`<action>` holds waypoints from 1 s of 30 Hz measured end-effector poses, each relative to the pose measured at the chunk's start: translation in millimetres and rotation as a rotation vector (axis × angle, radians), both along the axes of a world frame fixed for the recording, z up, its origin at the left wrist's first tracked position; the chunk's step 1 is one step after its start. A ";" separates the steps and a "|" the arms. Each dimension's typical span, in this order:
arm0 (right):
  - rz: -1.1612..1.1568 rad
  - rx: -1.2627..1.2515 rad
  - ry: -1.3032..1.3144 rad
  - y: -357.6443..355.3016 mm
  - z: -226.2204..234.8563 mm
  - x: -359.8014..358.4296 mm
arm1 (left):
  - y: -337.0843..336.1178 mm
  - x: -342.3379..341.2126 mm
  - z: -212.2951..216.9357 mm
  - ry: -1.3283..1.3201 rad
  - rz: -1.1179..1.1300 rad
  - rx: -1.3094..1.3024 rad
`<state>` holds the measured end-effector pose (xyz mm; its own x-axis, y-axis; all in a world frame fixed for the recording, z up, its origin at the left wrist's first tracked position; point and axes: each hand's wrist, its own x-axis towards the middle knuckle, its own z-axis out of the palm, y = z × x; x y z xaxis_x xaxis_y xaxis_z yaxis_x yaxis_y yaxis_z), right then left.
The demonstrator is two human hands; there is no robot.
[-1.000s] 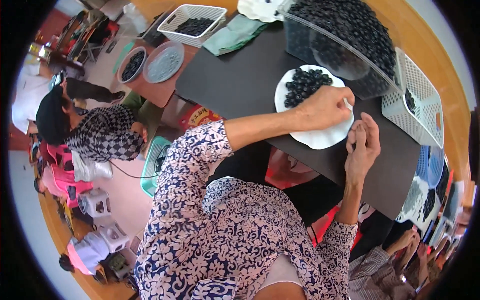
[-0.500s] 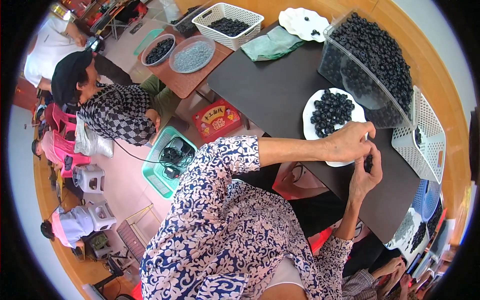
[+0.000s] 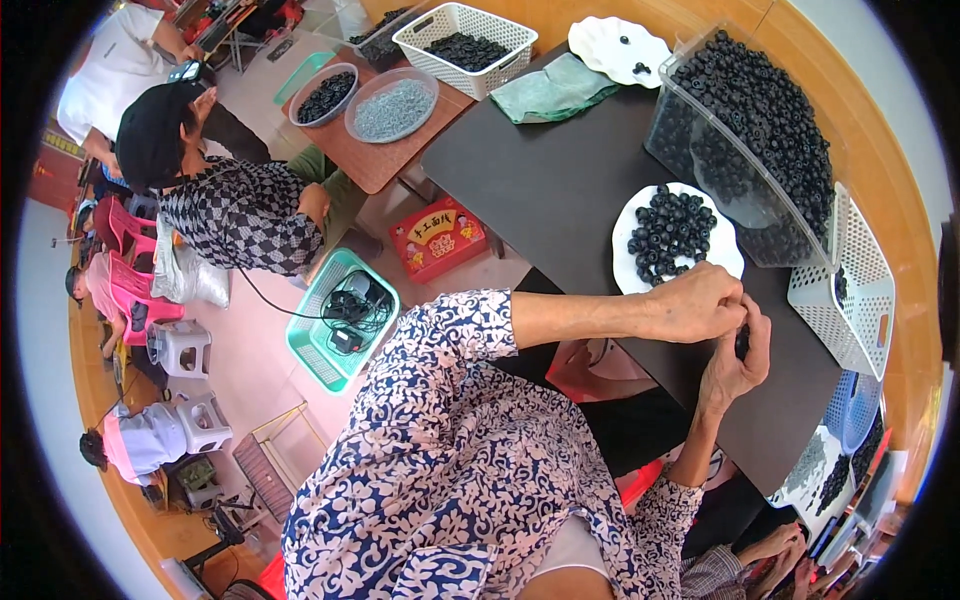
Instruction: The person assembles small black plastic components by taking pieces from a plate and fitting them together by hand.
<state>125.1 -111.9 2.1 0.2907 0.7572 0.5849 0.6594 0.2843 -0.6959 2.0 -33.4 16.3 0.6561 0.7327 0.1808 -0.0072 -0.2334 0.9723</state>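
Observation:
My left hand (image 3: 698, 304) is closed just past the near edge of a white scalloped plate (image 3: 626, 262), its fingertips pressed together against my right hand. Whatever they pinch is hidden. My right hand (image 3: 733, 368) is closed around a small black part (image 3: 742, 342), held between thumb and fingers over the dark table (image 3: 540, 180). Many small black ring-shaped parts (image 3: 672, 232) are piled on the plate, beside my left wrist.
A clear bin (image 3: 712, 172) heaped with black rings stands beyond the plate, next to a white perforated basket (image 3: 862, 300). Farther back lie a green cloth (image 3: 555, 90) and another white plate (image 3: 600, 45). A person in a black cap (image 3: 155, 135) sits at left.
My left fingers have curled in tighter and dropped toward my right hand. The view has shifted slightly. The person in the cap has raised a hand near the head.

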 end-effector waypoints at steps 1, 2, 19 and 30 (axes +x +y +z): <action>-0.001 -0.009 0.019 -0.4 -0.3 -0.6 | -0.8 0.1 -1.1 -0.033 0.024 -0.013; -0.001 -0.012 0.020 0.3 -1.3 -0.4 | -1.0 -0.3 -1.6 -0.033 0.024 -0.016; 0.065 -0.033 -0.066 0.5 -5.9 8.4 | -17.1 -4.4 -14.7 -0.068 0.090 -0.199; 0.121 -0.002 0.070 8.3 -7.7 11.9 | -14.0 -10.3 -22.1 -0.159 0.115 -0.348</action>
